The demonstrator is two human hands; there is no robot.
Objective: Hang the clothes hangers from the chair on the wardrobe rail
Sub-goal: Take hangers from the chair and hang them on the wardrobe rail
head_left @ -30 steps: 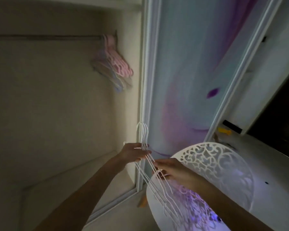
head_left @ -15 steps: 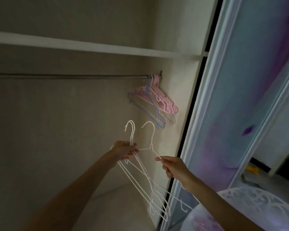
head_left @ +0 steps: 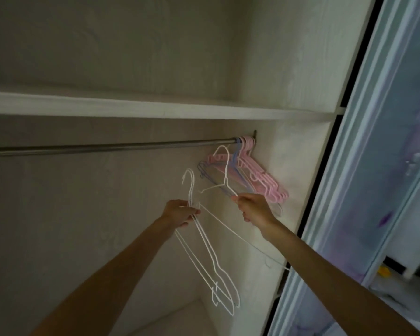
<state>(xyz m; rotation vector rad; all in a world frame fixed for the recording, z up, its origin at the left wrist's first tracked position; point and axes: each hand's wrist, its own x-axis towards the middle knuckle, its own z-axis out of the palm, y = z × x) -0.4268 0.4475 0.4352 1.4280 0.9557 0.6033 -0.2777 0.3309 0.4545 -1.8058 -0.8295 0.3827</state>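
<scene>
The right hand pinches one white hanger by its shoulder wire, holding it up with the hook just below the rail and not yet over it. The left hand grips a bunch of white hangers by their necks; their hooks stand up above the fingers and their bodies hang down toward the wardrobe floor. At the rail's right end, against the side wall, pink hangers and blue hangers already hang close together. A shelf runs above the rail. A sliding door stands at the right.
</scene>
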